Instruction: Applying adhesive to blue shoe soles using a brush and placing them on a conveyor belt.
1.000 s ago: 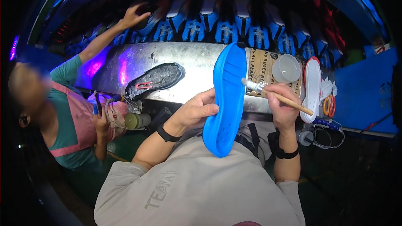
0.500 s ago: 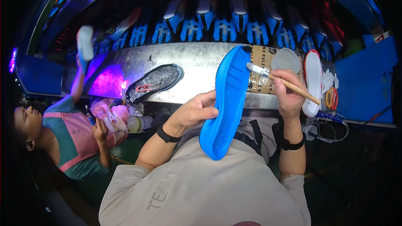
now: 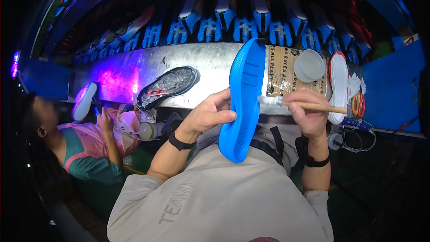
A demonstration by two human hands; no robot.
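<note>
A blue shoe sole [image 3: 249, 87] stands nearly upright in front of me, its hollow inner side turned to the right. My left hand [image 3: 212, 115] grips it by the left edge, thumb over the rim. In my right hand [image 3: 310, 115] is a brush with a wooden handle [image 3: 329, 107], pinched near its metal collar. The pale bristles [image 3: 267, 101] are at the sole's right rim, about midway along; whether they touch it I cannot tell. A translucent round tub [image 3: 309, 66] with pale contents sits just beyond my right hand.
A dark shoe piece [image 3: 168, 85] lies on the metal bench [image 3: 210, 62]. At right are a white, red-edged sole [image 3: 338, 87] and orange-handled scissors [image 3: 359, 104]. Printed tape covers cardboard [image 3: 281, 69] under the tub. Blue racks [image 3: 244, 30] hold shoes behind. A co-worker [image 3: 85, 139] at left handles a sole.
My right hand has brought the brush nearer to me, down along the sole's right rim, and turned it more level. The sole has tilted slightly. The co-worker's sole has come lower.
</note>
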